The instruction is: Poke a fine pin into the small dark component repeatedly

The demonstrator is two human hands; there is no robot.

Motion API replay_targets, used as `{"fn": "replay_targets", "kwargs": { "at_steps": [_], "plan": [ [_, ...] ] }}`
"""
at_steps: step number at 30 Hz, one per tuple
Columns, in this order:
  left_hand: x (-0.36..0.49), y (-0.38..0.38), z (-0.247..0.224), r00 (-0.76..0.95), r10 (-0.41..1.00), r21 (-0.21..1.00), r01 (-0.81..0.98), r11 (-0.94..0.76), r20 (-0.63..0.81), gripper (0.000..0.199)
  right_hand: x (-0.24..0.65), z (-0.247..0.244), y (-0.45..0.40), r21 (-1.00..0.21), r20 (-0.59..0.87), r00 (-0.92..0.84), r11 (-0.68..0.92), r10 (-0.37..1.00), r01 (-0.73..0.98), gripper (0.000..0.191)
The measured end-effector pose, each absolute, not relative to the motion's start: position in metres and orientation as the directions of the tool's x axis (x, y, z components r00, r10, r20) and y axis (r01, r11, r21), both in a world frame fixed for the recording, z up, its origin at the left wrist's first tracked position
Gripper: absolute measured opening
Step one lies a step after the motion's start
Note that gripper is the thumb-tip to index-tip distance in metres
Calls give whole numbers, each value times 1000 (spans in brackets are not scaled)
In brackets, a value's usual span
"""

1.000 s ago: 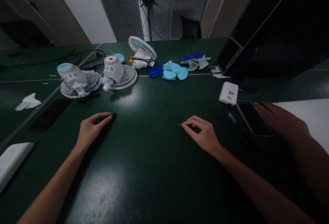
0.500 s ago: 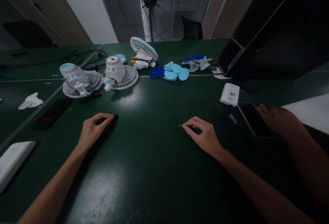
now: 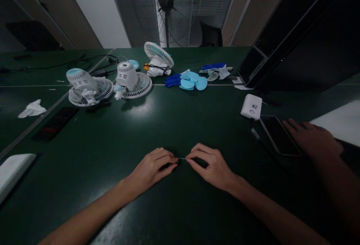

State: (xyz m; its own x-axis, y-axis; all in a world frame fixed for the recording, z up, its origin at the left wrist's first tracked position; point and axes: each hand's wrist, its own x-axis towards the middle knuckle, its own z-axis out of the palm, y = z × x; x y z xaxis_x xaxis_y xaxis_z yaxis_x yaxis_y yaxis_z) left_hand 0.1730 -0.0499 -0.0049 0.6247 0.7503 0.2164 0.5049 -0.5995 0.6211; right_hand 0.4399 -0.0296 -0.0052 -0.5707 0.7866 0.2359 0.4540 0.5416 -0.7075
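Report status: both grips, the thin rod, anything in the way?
Left grip: pinching tiny dark piece, mostly hidden. Right grip: pinching thin rod, tip at left grip. Phone, another person's hand: off right, not in the way.

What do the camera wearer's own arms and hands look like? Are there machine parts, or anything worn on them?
They're ordinary human arms. The left hand and right hand are ungloved. The left forearm and right forearm narrow toward the hands; no sleeve, watch, cable or marking shows on either. The light is too dim to make out finer details.
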Motion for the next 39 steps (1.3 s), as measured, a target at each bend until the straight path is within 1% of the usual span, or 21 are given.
{"fn": "replay_targets", "kwargs": {
  "at_steps": [4,9,14,20,23,26,28,33,35,39],
  "plan": [
    [176,-50,-4,585,789,667,515,-539,187,18,441,-5,-33,-682,230,-604,569,763,460,13],
    [174,-50,-5,574,802,692,512,-510,167,29,441,-4,-33,-676,208,-615,566,761,472,14],
    [174,-49,-6,588,795,690,515,-509,148,17,440,-3,-33,-668,189,-620,563,762,487,15],
    [175,-48,-4,579,807,700,527,-482,120,14,436,-5,-35,-641,212,-628,591,749,489,13],
    [174,-49,-6,579,807,700,530,-478,113,15,425,-1,-40,-681,244,-608,580,756,447,14],
    [174,-49,-8,584,804,699,530,-480,109,12,414,5,-46,-750,274,-639,576,718,325,16],
    [174,-49,-9,585,804,693,537,-481,105,12,412,6,-47,-754,285,-638,578,715,311,18],
    [173,-49,-10,591,798,663,553,-505,116,16,431,0,-40,-723,274,-562,552,781,415,16],
    [173,-51,-9,600,792,628,574,-525,114,18,438,-2,-36,-721,266,-548,541,793,433,16],
    [167,-63,-10,641,759,514,618,-595,109,24,441,-4,-30,-741,269,-515,517,814,428,14]
  ]
}}
